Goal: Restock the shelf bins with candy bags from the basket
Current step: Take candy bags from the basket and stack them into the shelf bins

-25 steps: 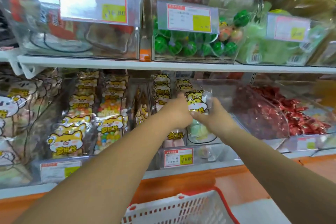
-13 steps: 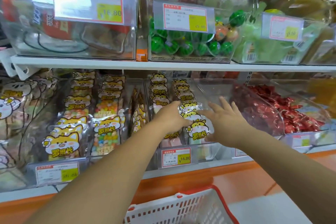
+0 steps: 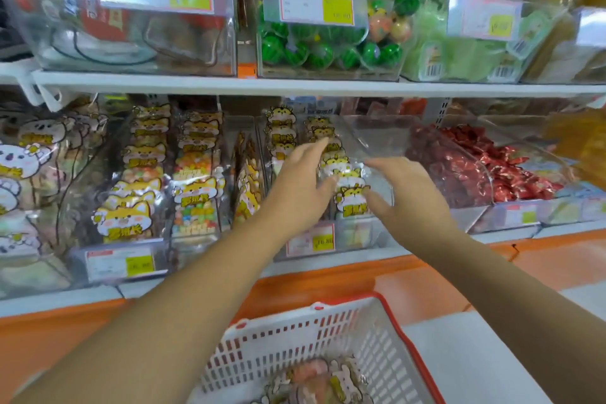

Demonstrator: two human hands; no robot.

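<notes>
A row of candy bags (image 3: 350, 188) with yellow cat labels stands in a clear shelf bin (image 3: 367, 138) on the lower shelf. My left hand (image 3: 300, 187) is at the left side of the row, fingers extended, thumb near the front bag. My right hand (image 3: 405, 193) hovers at the right side of the front bag with fingers spread; neither hand grips anything. Below, a white basket (image 3: 295, 341) with a red rim holds more candy bags (image 3: 319, 384).
Neighbouring bins hold more cat-label bags (image 3: 196, 180), white koala-label bags (image 3: 19, 157) and red wrapped candy (image 3: 485, 170). The upper shelf (image 3: 295, 86) carries bins of green watermelon balls (image 3: 314, 49) and price tags. An orange ledge (image 3: 328, 279) runs below the shelf.
Both hands have let go of the bag they were pushing into the bin and opened, drawing slightly apart. The view tilted down, showing more of the basket.
</notes>
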